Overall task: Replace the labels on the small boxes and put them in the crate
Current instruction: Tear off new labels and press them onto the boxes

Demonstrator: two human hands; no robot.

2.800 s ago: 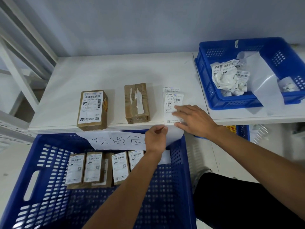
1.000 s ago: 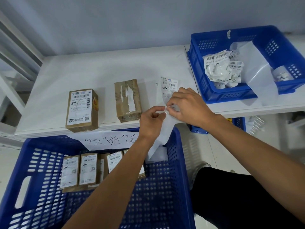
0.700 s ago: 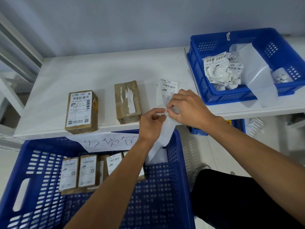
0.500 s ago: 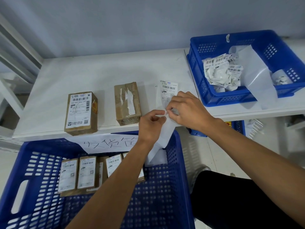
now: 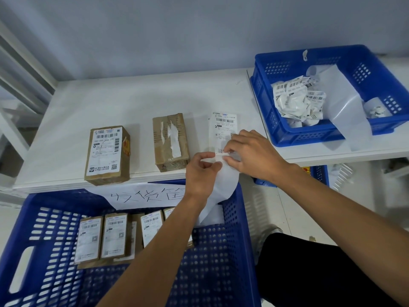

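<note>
On the white table (image 5: 141, 100) stand two small brown boxes: a labelled box (image 5: 107, 155) at the left and a box with its label torn off (image 5: 171, 141) in the middle. A new label (image 5: 224, 127) lies to the right of them, its backing strip (image 5: 223, 185) hanging over the table edge. My left hand (image 5: 202, 171) pinches the backing strip just below the label. My right hand (image 5: 252, 155) pinches the label's lower edge. The big blue crate (image 5: 230, 251) below holds several labelled boxes (image 5: 115, 235).
A smaller blue crate (image 5: 276, 129) at the right of the table holds crumpled old labels (image 5: 296, 98) and backing paper. A handwritten paper sign (image 5: 141, 196) hangs over the big crate's far rim. Metal shelving stands at the left.
Since 2.8 s ago my right hand went from pressing flat on the label to pinching its lower edge, and my left hand rose to meet it. Over the last second the hands hardly moved.
</note>
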